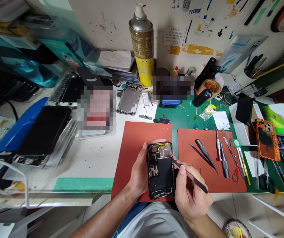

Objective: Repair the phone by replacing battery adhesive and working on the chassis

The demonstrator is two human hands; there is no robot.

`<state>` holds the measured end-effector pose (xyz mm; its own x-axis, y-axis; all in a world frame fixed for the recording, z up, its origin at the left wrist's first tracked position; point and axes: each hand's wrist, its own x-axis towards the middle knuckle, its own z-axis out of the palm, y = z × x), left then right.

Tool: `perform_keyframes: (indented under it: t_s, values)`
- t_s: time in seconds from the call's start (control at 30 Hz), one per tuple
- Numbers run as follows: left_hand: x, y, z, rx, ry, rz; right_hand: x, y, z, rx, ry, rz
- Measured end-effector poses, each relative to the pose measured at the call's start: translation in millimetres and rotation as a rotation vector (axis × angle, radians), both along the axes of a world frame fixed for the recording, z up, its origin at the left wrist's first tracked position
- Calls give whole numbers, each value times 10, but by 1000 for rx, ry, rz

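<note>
Currently, an opened phone (pixel 165 178) is held over the front part of the left red mat (pixel 129 145), with its circuit parts and black battery exposed face up; whether it is lifted or rested on the mat cannot be told. Its left edge is gripped by the left hand (pixel 139 172), whose thumb is laid along that side, while its other fingers are largely hidden by the phone. A slim dark tool (pixel 195 181) is pinched between the thumb and fingers of the right hand (pixel 193 193), and its tip is brought to the phone's right edge, beside the battery's upper corner; actual contact cannot be made out.

Just to the right, dark-handled tools, a silver pen-like tool (pixel 218 145) and a ring-handled tool (pixel 232 158) are laid out on the right red mat (pixel 189 185). Farther right, an orange phone housing (pixel 267 140) is seen. Behind the left mat, a bare metal phone frame (pixel 129 99) is laid on the desk (pixel 97 158), near a yellow spray can (pixel 144 71) stood upright against the wall (pixel 107 19).
</note>
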<state>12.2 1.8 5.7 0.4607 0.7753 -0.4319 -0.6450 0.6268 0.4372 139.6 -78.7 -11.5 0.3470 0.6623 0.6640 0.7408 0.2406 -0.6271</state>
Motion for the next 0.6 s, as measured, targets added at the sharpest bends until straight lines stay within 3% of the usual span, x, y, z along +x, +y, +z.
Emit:
perform_keyframes:
  t_s: [0.23,0.43,0.6]
  values:
    - [37,-29,25,25,59,32,-3,0,-29,-11,-34,-5]
    - [44,-68,-34,47,142,30,25,-42,15,-136,221,29]
    - [16,-106,-132,56,335,60,71,-23,125,-204,264,58]
